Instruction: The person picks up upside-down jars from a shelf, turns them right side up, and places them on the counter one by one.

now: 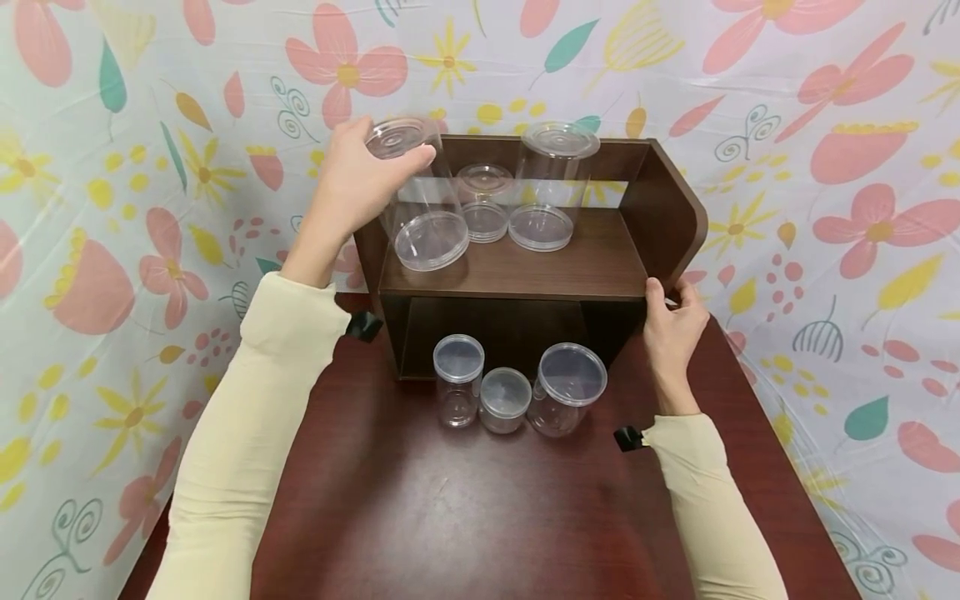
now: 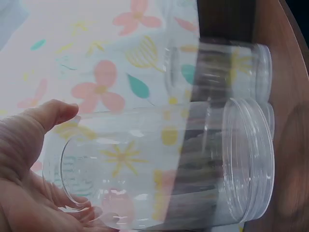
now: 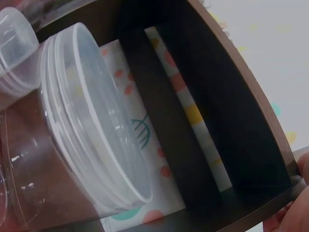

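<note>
Fingers (image 1: 358, 130) of my left hand (image 1: 356, 179) gripped a clear round plastic jar (image 1: 429, 204), right hand (image 1: 673, 327) the brown wooden shelf (image 1: 517, 265); three lower jars (image 1: 506, 398) seemed left.

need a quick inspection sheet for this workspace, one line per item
Surface: glossy reddish-brown table, bearing a dark brown shelf unit.
Job's things: left tall jar held over the upper board, contact with it unclear; small jar and right tall jar on that board; narrow jar, short jar and wide jar on the table in front, lids up.
Clutter: nothing seen.
Left hand: grips the left tall jar.
Right hand: grips the unit's right front edge.
Cables: nothing seen.
Surroundings: floral sheet behind and on both sides.
</note>
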A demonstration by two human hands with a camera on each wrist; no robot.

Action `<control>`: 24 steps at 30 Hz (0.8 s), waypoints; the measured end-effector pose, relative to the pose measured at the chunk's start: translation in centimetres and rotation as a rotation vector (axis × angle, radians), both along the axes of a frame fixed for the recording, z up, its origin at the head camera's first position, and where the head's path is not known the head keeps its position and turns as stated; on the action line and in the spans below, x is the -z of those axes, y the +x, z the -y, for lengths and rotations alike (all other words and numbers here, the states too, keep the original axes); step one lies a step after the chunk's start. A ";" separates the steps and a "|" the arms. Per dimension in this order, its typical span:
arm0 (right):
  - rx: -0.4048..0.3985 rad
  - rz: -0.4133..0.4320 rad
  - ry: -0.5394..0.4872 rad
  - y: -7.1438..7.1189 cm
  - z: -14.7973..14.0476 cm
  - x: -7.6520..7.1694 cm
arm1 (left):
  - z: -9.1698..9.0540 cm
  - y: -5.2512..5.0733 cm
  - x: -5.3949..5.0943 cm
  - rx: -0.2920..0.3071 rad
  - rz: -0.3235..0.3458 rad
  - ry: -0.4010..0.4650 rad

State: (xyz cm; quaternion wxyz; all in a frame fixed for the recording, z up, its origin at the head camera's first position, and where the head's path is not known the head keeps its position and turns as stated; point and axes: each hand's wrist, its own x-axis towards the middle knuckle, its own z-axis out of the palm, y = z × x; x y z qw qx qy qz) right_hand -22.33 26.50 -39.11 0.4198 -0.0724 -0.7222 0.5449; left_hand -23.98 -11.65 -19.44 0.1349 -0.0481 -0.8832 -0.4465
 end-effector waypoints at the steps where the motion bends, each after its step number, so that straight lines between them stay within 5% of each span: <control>1: -0.006 0.005 -0.008 0.1 0.0 -0.1 | 0.1 0.4 0.0 0.014 -0.020 0.022; 8: -0.070 0.009 -0.096 1.6 1.1 -1.5 | 1.0 3.1 0.0 0.054 0.024 0.150; 13: -0.115 -0.008 -0.150 2.1 1.2 -1.6 | 1.3 4.3 0.9 0.139 -0.034 0.330; 17: -0.125 -0.008 -0.177 2.0 1.1 -1.2 | 1.7 5.2 1.8 0.159 0.015 0.468; 24: -0.122 0.002 -0.195 2.5 1.2 -1.2 | 1.7 6.7 3.5 0.202 -0.012 0.636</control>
